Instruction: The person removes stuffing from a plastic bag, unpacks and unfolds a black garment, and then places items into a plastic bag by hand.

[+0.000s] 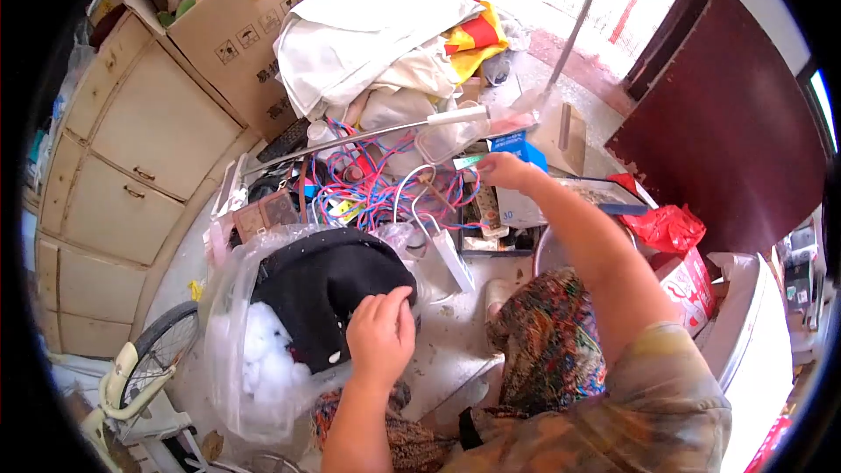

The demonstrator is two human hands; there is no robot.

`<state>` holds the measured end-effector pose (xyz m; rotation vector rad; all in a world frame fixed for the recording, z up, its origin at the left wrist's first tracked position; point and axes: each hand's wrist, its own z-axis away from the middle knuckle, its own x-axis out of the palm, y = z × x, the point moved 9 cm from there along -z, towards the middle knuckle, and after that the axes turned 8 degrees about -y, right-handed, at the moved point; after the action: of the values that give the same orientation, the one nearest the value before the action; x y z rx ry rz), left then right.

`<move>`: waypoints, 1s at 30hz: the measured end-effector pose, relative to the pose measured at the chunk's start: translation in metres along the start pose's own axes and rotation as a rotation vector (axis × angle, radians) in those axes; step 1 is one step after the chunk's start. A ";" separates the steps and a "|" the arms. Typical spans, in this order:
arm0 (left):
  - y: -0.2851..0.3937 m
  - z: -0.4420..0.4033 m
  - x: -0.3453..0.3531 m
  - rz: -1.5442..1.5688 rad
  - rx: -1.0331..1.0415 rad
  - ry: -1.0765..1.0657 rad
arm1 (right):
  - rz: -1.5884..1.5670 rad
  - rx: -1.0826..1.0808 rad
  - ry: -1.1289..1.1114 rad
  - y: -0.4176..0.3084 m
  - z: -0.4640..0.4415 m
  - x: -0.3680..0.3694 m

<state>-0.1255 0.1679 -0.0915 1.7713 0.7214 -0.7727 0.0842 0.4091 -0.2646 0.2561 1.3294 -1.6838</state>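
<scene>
My right hand [508, 171] reaches over the heap on the floor, its fingers closed on a small green-and-white packet [469, 160]. Below it spreads a tangle of pink and blue cord [368, 180]. Beside the hand sits a blue box [526, 152]. Nearer to me, my left hand [381, 333] is loosely curled with its fingers together, over the edge of a black cloth [324, 276]; nothing shows in it. That cloth lies in a clear plastic bag [232, 359] along with white fluffy stuffing [267, 355]. A white power strip [453, 261] lies between the bag and my foot.
A metal pole with a white grip [455, 116] lies across the heap. Behind are white cloth [359, 35] and a large cardboard box [236, 35]. A drawer cabinet [149, 175] and a bicycle wheel [166, 337] stand left. Right are a red bag [670, 226] and a dark red door [727, 123].
</scene>
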 end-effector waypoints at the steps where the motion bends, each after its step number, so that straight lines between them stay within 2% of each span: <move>1: 0.001 -0.007 -0.001 -0.014 0.023 -0.012 | -0.066 0.007 0.066 0.002 -0.022 0.008; 4: -0.005 -0.019 0.001 -0.017 0.014 -0.058 | -0.181 0.161 0.004 0.013 -0.077 0.046; 7: -0.014 -0.020 0.005 0.007 -0.039 -0.080 | -0.779 0.185 -0.021 0.042 -0.129 0.106; 8: -0.016 -0.021 0.005 0.026 -0.048 -0.073 | -0.789 0.192 -0.027 0.053 -0.146 0.120; 10: -0.024 -0.019 0.012 0.008 -0.079 -0.148 | -0.968 0.249 0.053 0.081 -0.171 0.146; 11: -0.027 -0.020 0.015 0.022 -0.097 -0.151 | -1.205 0.292 0.106 0.050 -0.143 0.135; 12: -0.030 -0.022 0.017 0.037 -0.113 -0.154 | -1.211 0.306 0.102 0.039 -0.139 0.133; 14: -0.030 -0.026 0.019 0.022 -0.124 -0.174 | -1.719 0.406 0.248 0.042 -0.135 0.143; 15: -0.029 -0.028 0.019 0.003 -0.127 -0.176 | -1.747 0.393 0.250 0.059 -0.153 0.155; 16: -0.031 -0.028 0.019 0.004 -0.126 -0.184 | -1.694 0.411 0.229 0.078 -0.165 0.168; 18: -0.035 -0.027 0.024 0.022 -0.166 -0.288 | -1.195 0.466 0.086 0.087 -0.172 0.171; 19: -0.032 -0.031 0.021 0.005 -0.148 -0.228 | -0.859 0.484 0.015 0.091 -0.174 0.169; 20: -0.032 -0.031 0.021 0.012 -0.149 -0.233 | -0.095 0.339 0.026 0.047 -0.151 0.118; 22: -0.032 -0.032 0.022 0.028 -0.142 -0.242 | 0.162 0.292 0.275 0.035 -0.143 0.084; 26: -0.032 -0.032 0.021 0.040 -0.160 -0.226 | 0.495 0.257 0.340 0.056 -0.137 0.022; 30: -0.031 -0.031 0.024 0.009 -0.154 -0.244 | 0.758 0.083 0.175 0.074 -0.134 0.030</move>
<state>-0.1294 0.2094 -0.1193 1.5096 0.5927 -0.8857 0.0755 0.5083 -0.3842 0.8554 1.0850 -1.0827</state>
